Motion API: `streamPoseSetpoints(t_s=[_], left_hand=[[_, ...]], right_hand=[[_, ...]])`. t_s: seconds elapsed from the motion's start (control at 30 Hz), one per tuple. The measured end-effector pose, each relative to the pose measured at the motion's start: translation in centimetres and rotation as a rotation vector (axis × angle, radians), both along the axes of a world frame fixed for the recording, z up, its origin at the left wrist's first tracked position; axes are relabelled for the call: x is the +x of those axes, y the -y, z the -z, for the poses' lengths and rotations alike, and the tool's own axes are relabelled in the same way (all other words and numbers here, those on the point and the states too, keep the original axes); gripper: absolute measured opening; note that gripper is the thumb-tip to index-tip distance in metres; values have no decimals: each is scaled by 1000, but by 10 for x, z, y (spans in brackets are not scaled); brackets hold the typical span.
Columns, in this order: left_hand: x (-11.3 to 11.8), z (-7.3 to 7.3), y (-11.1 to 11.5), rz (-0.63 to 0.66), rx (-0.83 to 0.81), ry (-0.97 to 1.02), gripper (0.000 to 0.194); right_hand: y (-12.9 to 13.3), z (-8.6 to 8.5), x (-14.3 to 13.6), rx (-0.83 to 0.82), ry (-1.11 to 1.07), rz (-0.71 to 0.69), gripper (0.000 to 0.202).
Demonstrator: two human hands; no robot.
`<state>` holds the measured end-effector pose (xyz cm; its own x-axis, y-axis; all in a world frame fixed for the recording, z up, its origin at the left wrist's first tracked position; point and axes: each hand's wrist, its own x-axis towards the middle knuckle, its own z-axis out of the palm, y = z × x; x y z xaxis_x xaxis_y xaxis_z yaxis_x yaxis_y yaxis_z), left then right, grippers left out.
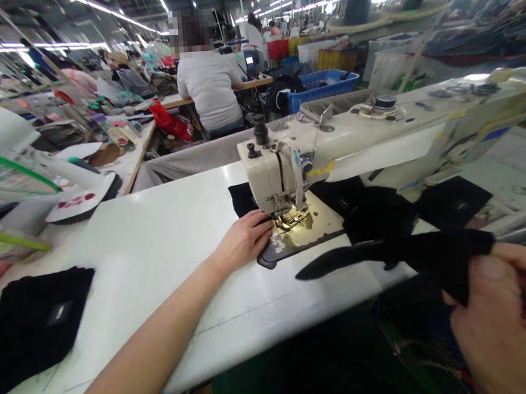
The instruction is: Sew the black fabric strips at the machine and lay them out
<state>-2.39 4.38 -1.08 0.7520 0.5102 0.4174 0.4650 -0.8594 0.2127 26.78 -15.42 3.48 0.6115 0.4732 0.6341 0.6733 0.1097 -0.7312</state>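
Observation:
My left hand (245,239) lies on the white table at the needle end of a sewing machine (273,181), palm down with its fingers stretched out. Its fingertips reach the presser foot (291,220); whether they touch cloth there is hard to see. Just behind them a black cloth piece (241,199) shows beside the machine head. At the lower right, my right hand (501,318) is closed on a black fabric piece (447,253), held up in front of the table edge. A narrow strip of it points left. More black pieces (376,210) lie under the machine arm.
A stack of black fabric with a small label (42,323) lies at the table's left. Another labelled black piece (455,201) rests at right. A white lamp-like fixture (2,143) stands at far left. Ahead, a person in a white shirt (210,89) sits near a blue crate (323,91).

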Motion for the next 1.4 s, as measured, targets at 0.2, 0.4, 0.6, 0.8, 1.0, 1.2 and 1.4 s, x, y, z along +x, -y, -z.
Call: streamPoseSetpoints(t_s=[0.2,0.4,0.6,0.8,1.0,1.2,1.4], left_hand=[[-1,5,-1,-30,-9,8,30],[-37,7,8,-136,9,-44,33],[-98,-12,36,-407,-1,-118,33],[-56,-38,68,-313,-111,37,23],[25,-69,82,355,-709,124,47],[37,-65,79,238,-1242,217,17],[27,-45,119,-235,-1627,898,39]], right_hand=[[-4,-10,-32,-101,182,-522,24],[-4,-19,-53,38,617,-728,11],[-4,14,-58,63,742,-869,11],[7,22,-56,-35,552,-905,13],[12,3,-52,-120,450,-1080,23],[5,7,-46,-140,-182,-765,33],[-5,21,-70,-574,-558,-787,43]])
